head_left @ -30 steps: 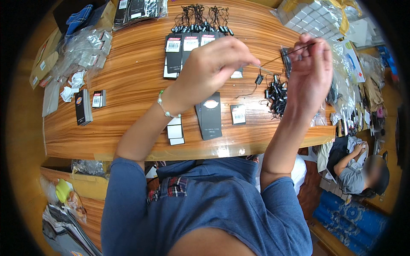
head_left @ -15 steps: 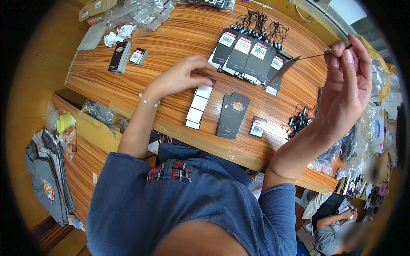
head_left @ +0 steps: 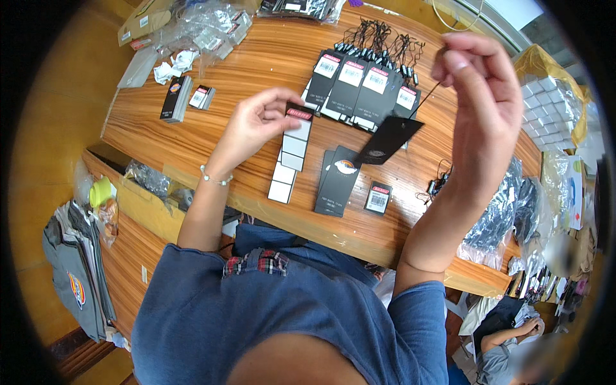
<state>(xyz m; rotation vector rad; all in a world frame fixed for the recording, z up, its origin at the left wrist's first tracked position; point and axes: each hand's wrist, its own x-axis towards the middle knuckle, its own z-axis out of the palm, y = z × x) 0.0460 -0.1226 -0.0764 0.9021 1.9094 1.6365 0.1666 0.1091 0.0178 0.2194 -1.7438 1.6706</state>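
Observation:
My left hand (head_left: 263, 120) pinches the top of a long card tag (head_left: 296, 138) with a red band and white panels, lifted off a similar white-panelled tag (head_left: 281, 183) on the table. High at the right, my right hand (head_left: 478, 83) is closed on a thin black string (head_left: 428, 99). From that string a black hang tag (head_left: 390, 141) hangs tilted in the air. Below it lie a few black card tags (head_left: 338, 183) with an oval logo, and a small barcode tag (head_left: 378, 197). Rows of strung black tags (head_left: 351, 90) lie beyond my hands, cords pointing away.
At the far left stand a stack of black tags (head_left: 176, 99) and a small barcode stack (head_left: 201, 97), near crumpled paper (head_left: 176, 66) and clear plastic bags (head_left: 212, 32). Black cords (head_left: 436, 184) and plastic-wrapped bundles (head_left: 494, 212) are at the right. Another person (head_left: 507, 350) sits at lower right.
My left hand has picked up the top white-panelled tag. My right hand has moved left with the string, and the hanging tag has come lower, over the loose black tags.

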